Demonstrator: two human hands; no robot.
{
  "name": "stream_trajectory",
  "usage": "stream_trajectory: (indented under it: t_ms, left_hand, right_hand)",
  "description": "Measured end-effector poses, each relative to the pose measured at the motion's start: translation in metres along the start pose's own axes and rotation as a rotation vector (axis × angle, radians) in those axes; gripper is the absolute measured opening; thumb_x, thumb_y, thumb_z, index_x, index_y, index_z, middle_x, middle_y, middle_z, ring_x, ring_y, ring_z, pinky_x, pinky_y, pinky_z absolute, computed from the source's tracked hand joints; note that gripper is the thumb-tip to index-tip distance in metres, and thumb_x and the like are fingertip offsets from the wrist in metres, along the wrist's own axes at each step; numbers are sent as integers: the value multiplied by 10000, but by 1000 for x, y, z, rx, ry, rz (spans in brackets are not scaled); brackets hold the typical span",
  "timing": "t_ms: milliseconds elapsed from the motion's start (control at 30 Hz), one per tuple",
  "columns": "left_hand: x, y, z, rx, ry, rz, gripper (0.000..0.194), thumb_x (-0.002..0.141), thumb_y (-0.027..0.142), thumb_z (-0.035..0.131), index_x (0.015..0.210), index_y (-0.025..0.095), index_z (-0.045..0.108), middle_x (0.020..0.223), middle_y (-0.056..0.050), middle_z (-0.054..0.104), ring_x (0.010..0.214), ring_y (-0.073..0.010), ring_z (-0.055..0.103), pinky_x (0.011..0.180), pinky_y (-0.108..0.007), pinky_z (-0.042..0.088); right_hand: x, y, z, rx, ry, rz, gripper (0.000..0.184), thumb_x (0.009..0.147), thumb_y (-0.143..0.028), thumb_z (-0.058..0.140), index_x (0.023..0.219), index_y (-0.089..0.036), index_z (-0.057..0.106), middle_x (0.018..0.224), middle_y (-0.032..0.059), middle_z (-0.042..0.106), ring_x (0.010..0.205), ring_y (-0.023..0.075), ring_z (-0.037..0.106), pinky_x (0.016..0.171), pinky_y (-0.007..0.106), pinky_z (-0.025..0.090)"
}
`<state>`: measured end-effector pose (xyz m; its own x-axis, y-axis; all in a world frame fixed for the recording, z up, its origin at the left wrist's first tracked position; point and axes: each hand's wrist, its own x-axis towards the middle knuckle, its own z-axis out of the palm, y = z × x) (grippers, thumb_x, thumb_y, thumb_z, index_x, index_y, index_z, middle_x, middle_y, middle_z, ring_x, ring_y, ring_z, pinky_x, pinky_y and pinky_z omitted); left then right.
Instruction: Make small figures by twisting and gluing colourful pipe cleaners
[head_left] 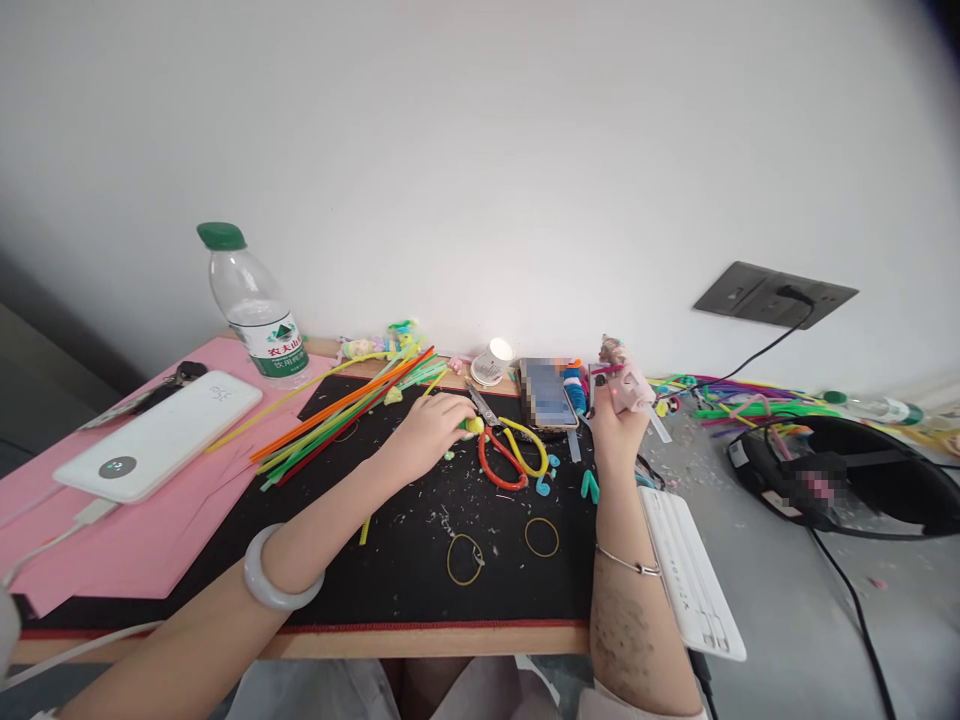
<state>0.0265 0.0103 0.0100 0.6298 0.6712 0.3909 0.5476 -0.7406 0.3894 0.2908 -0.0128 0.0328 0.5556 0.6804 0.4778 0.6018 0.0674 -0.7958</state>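
Observation:
My left hand (433, 432) is closed over the black mat, its fingertips pinching a small yellow-green fuzzy piece (473, 425). Just right of it lie scissors (504, 458) with one red and one yellow handle, blades pointing to the wall. Farther right, my right hand (621, 432) is wrapped round a pale pink device (634, 388) that looks like a hot glue gun; its lower part is hidden by the hand. Small blue curled pieces (546, 478) rest between the scissors and my right wrist. Left of my left hand lies a bundle of coloured pipe cleaners (337, 425).
A water bottle (259, 310) and a white power bank (161, 435) stand on pink sheets at left. At the back are a white cup (492, 362) and a phone (549, 392). A white flat device (694, 575), black headset (847, 475) and cables lie at right.

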Motion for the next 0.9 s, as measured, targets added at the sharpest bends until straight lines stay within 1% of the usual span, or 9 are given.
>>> stream_trajectory:
  t_ms: [33, 100, 167, 233, 400, 500, 567, 700, 900]
  left_hand:
    - [-3, -1, 0, -71, 61, -32, 176, 881, 185, 475, 1027, 202, 572, 1125, -82, 636, 1098, -227, 552, 915, -374, 396]
    - [-9, -4, -2, -172, 170, -116, 216, 892, 209, 459, 1087, 211, 552, 1139, -84, 638, 1082, -216, 576, 923, -371, 424]
    - [-14, -7, -4, -213, 237, -190, 209, 887, 244, 478, 1079, 219, 557, 1097, -73, 660, 1026, -221, 610, 900, -384, 454]
    - [-19, -9, -5, -254, 293, -233, 197, 871, 276, 508, 1049, 222, 571, 1073, -66, 670, 989, -227, 631, 891, -403, 473]
    - [-24, -15, -3, -380, 404, -290, 235, 822, 309, 580, 1038, 217, 587, 1093, -67, 658, 953, -213, 646, 899, -393, 498]
    - [-25, -18, -3, -413, 455, -319, 277, 800, 298, 608, 1062, 216, 575, 1085, -61, 650, 943, -205, 644, 885, -385, 514]
    - [-25, -19, -4, -384, 489, -305, 273, 791, 296, 622, 1049, 214, 585, 1074, -63, 641, 953, -207, 634, 875, -385, 518]
    - [-26, -21, -7, -295, 528, -257, 163, 795, 281, 618, 938, 204, 632, 1070, -72, 620, 995, -212, 601, 851, -362, 519]
    - [-26, -18, -7, -297, 497, -352, 254, 763, 290, 649, 1002, 214, 607, 1030, -46, 668, 903, -206, 635, 843, -370, 516]
  right_hand:
    - [0, 0, 0, 60, -9, 15, 462, 817, -403, 458, 1182, -129, 532, 1036, 116, 637, 971, 231, 604, 773, 348, 502]
    - [0, 2, 0, 212, -46, 50, 365, 792, -436, 518, 1001, -145, 588, 811, 71, 643, 733, 198, 616, 627, 315, 505]
    - [-2, 3, 1, 359, -156, 83, 274, 774, -448, 568, 816, -177, 572, 633, 8, 579, 533, 142, 534, 505, 273, 453]
    - [-5, 2, 1, 469, -308, 83, 255, 767, -437, 607, 733, -195, 534, 559, -27, 531, 446, 105, 458, 441, 245, 391]
    - [-16, -9, 5, 517, -643, 126, 277, 731, -433, 667, 692, -205, 515, 522, -29, 544, 390, 93, 422, 368, 225, 291]
    - [-23, -14, 12, 488, -795, 171, 278, 726, -443, 666, 697, -197, 539, 511, -20, 554, 390, 94, 420, 364, 220, 279]
    - [-27, -16, 16, 470, -841, 198, 261, 722, -426, 674, 723, -195, 551, 518, -22, 559, 396, 92, 420, 371, 217, 291]
    - [-33, -16, 24, 460, -894, 219, 252, 720, -399, 684, 709, -196, 536, 525, -27, 560, 399, 82, 402, 373, 209, 289]
    - [-38, -14, 29, 462, -938, 220, 271, 698, -403, 709, 709, -196, 535, 516, -29, 559, 396, 81, 402, 365, 199, 269]
